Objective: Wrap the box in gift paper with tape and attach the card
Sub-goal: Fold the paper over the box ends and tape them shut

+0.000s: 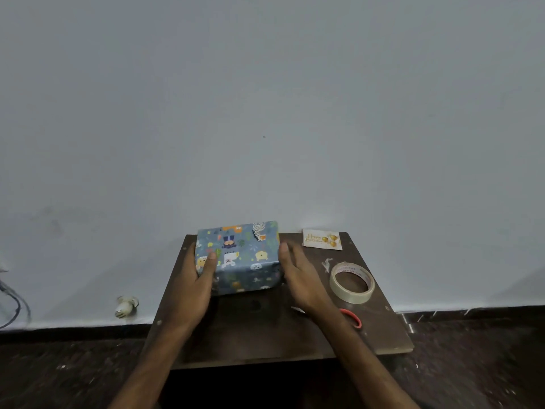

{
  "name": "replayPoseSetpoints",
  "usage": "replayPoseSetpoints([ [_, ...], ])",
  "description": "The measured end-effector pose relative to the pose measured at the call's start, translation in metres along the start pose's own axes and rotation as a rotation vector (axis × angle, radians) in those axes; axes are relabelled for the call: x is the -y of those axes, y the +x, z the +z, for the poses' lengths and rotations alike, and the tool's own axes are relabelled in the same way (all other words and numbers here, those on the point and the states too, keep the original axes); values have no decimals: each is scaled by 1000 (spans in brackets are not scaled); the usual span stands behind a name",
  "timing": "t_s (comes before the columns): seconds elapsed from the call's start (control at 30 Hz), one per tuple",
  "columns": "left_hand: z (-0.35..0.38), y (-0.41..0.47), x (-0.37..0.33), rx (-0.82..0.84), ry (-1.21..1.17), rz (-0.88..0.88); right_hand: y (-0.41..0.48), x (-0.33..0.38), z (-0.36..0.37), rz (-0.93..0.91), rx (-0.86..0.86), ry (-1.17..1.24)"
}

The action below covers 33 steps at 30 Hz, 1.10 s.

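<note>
A rectangular box wrapped in blue gift paper printed with cartoon animals (239, 256) is sitting toward the back left of a small dark brown wooden table (265, 329) that is standing against a pale grey wall (265, 98). The person's left hand (194, 286) is gripping the box's left end, thumb lying across the top and the other fingers hidden behind the side. The right hand (300, 277) is resting flat and open against the box's right end, fingers held straight together; whether it is pressing or only touching, I cannot tell. A small white greeting card with gold lettering and balloons (322, 238) is lying at the table's back right corner, apart from the box. A roll of clear tape (351, 282) is lying near the right edge, and red-handled scissors (352, 317) are poking out from under the right forearm.
</note>
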State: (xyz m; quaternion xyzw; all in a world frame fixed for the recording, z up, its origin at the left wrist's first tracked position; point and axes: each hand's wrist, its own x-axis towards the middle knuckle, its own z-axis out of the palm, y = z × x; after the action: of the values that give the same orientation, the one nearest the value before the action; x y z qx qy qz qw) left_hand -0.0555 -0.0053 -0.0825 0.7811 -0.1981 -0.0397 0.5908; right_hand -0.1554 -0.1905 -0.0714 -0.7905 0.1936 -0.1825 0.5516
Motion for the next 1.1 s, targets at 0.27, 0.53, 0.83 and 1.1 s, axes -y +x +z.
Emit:
replayPoseSetpoints([
  [0.27,8,6,-6,-55,261,44,18,-4,-35,-40,-20,-395],
  [0.53,22,3,-16,-349,403,609,39,-60,-128,132,-242,-607],
  [0.83,81,-35,-39,-116,244,897,21,-53,-122,-69,-168,-347],
  [1.1,118,-40,-29,286,-23,135,-5,-30,-97,-331,-164,110],
])
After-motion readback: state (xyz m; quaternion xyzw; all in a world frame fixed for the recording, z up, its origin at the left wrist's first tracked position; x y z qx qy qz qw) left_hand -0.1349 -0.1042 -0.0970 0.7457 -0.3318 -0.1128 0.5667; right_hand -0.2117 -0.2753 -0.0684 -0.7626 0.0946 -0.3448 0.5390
